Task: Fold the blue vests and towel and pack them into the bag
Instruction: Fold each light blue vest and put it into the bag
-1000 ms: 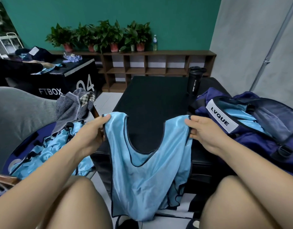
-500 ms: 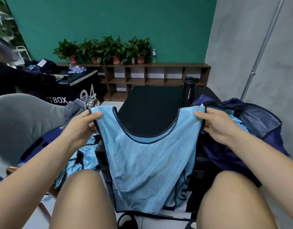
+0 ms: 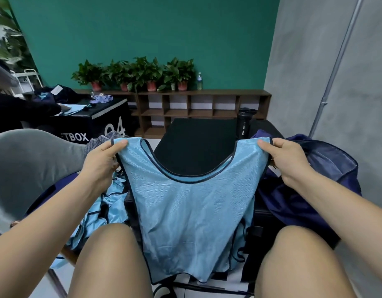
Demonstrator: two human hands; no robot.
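A light blue vest (image 3: 192,214) with dark trim hangs spread out in front of me, between my knees. My left hand (image 3: 99,164) pinches its left shoulder strap and my right hand (image 3: 287,162) pinches the right one. More blue vests (image 3: 106,209) lie in a heap on the seat at my left. A grey striped towel (image 3: 102,139) lies behind my left hand, mostly hidden. The dark blue bag (image 3: 327,168) sits open at my right, beside my right hand.
A black table (image 3: 196,143) stands straight ahead with a black sport bottle (image 3: 244,123) at its far right. A grey chair back (image 3: 28,164) is at left. Behind are a black box (image 3: 93,123), a wooden shelf (image 3: 196,106) with potted plants, and another person's sleeve at far left.
Both hands have lifted the vest higher and pulled it flat and wide. The view has tilted up, so more of the wall shows and the bag's white label is hidden.
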